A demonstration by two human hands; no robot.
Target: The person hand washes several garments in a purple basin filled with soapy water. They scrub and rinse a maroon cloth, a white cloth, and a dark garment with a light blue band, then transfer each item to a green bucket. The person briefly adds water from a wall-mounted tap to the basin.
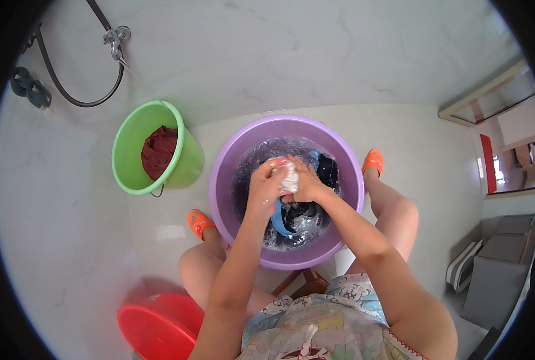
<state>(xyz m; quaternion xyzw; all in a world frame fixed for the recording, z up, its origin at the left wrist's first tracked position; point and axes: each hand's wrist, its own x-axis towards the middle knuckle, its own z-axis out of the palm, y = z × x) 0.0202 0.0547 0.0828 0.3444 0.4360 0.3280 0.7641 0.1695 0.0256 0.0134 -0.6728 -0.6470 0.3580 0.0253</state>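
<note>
Over the purple plastic tub (219, 193) my left hand (266, 182) and my right hand (307, 183) come together. Between them is a bunched white cloth (290, 177), gripped by both. Below it, sudsy water (290, 243) fills the tub's lower part. A light blue cloth strip (278, 220) hangs or floats beneath my hands, and dark fabric (327, 170) lies in the water to the right. My hands hide part of the cloth and the water.
A green bucket (181, 153) holding dark red fabric (159, 150) stands left of the tub. A red basin (159, 324) sits at lower left. The wall carries a metal tap (114, 42) with a hose (62, 90). Grey boxes (495, 274) stand at right.
</note>
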